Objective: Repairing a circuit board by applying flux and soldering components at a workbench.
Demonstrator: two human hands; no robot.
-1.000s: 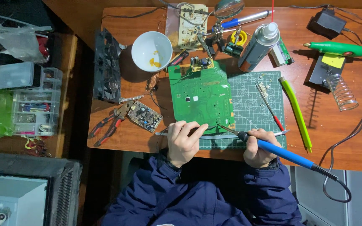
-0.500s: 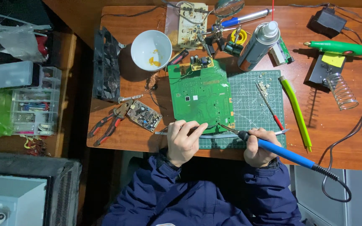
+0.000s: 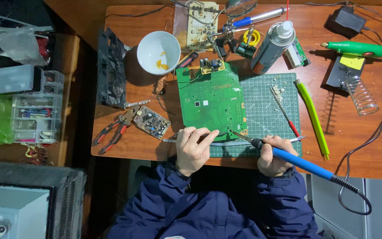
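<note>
A large green circuit board (image 3: 211, 99) lies partly on a green cutting mat (image 3: 266, 110) on the wooden table (image 3: 368, 146). My right hand (image 3: 274, 155) grips a blue-handled soldering iron (image 3: 288, 157), its tip touching the board's near right corner. My left hand (image 3: 194, 149) rests at the board's near edge, fingers pinched on a thin wire-like strand; what it is I cannot tell. Metal tweezers (image 3: 226, 142) lie along the near edge between my hands.
A white bowl (image 3: 158, 52), a spray can (image 3: 271, 48), a small circuit board (image 3: 151, 122), red pliers (image 3: 111, 130), a red screwdriver (image 3: 284, 111), a yellow-green tool (image 3: 312, 117), a coiled iron stand (image 3: 353, 84) and a green rotary tool (image 3: 354, 48) surround the mat. Plastic drawers (image 3: 34, 110) stand left.
</note>
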